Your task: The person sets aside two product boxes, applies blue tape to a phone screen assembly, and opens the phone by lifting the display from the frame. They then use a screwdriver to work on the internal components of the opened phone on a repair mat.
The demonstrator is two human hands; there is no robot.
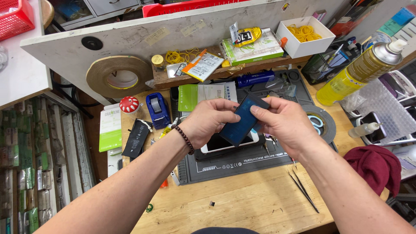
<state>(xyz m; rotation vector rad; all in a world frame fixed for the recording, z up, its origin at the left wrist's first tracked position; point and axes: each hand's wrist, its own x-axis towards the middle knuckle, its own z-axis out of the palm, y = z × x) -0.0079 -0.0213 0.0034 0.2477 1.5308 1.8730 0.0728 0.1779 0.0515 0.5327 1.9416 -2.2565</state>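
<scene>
Both my hands hold a flat dark blue rectangular battery (242,119) above a dark silicone repair mat (242,164). My left hand (208,121), with a bead bracelet on the wrist, grips the battery's lower left side. My right hand (284,121) pinches its upper right edge with thumb and fingers. Under the battery a white phone (225,146) lies on the mat, mostly hidden by my hands.
Black tweezers (303,188) lie on the wooden bench at the mat's right corner. A yellow spray can (359,71), a maroon cloth (375,167), a blue tape dispenser (157,110), a big tape roll (119,78) and a white box of rubber bands (304,37) surround the mat.
</scene>
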